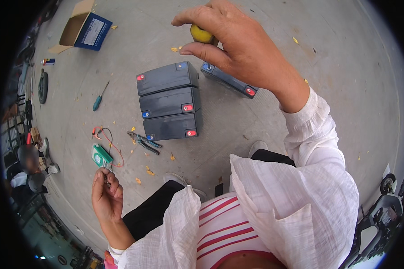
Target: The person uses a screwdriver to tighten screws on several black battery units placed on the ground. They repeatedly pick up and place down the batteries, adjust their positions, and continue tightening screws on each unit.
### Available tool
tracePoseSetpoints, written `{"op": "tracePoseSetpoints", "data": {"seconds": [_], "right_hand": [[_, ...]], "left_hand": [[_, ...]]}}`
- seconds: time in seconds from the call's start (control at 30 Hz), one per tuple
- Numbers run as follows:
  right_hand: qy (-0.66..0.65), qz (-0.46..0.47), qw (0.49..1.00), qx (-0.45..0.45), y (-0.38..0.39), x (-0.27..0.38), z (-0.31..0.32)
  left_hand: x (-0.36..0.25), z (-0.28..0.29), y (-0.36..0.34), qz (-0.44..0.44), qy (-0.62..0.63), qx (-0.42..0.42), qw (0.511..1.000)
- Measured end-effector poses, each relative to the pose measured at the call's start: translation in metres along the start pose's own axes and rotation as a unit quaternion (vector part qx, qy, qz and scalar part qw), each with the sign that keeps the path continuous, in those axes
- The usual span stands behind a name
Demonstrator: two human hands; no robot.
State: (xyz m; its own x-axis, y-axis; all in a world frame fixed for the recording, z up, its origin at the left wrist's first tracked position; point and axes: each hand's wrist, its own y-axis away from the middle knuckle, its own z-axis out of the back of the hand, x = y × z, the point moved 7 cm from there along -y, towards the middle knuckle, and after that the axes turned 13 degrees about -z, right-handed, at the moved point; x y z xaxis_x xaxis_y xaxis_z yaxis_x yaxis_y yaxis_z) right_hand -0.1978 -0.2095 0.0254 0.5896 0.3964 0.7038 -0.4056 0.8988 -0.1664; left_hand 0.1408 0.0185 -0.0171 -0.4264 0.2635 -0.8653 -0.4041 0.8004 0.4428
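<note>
My right hand (238,40) is raised over the ground, thumb and forefinger curved around a small round yellow thing (201,34) with a dark side; its kind is unclear. Low on the left, the fingers of my left hand (107,193) are curled, with something small and greyish at their tips that I cannot make out. Just beyond them lies a green and white meter (102,155) with red and black leads. Three dark grey batteries (168,102) with red and blue terminals lie side by side. Another battery (231,81) lies below my right hand, which partly covers it.
Pliers (143,142) lie left of the battery row, and a green-handled screwdriver (100,96) farther off. An open blue cardboard box (92,32) stands at the far left, near a small can (48,62). Another person (29,168) is at the left edge; a motorbike (377,215) stands right.
</note>
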Motion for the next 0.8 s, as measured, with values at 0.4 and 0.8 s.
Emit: {"op": "tracePoseSetpoints", "data": {"seconds": [0.4, 0.8], "right_hand": [[-0.083, 0.145, 0.984, -0.052, -0.002, -0.005, 0.000], [-0.121, 0.099, 0.987, -0.035, 0.004, -0.003, 0.003]], "left_hand": [[0.000, 0.002, 0.000, -0.008, -0.014, -0.003, 1.000], [0.006, -0.005, 0.005, 0.014, -0.045, -0.012, 0.999]]}}
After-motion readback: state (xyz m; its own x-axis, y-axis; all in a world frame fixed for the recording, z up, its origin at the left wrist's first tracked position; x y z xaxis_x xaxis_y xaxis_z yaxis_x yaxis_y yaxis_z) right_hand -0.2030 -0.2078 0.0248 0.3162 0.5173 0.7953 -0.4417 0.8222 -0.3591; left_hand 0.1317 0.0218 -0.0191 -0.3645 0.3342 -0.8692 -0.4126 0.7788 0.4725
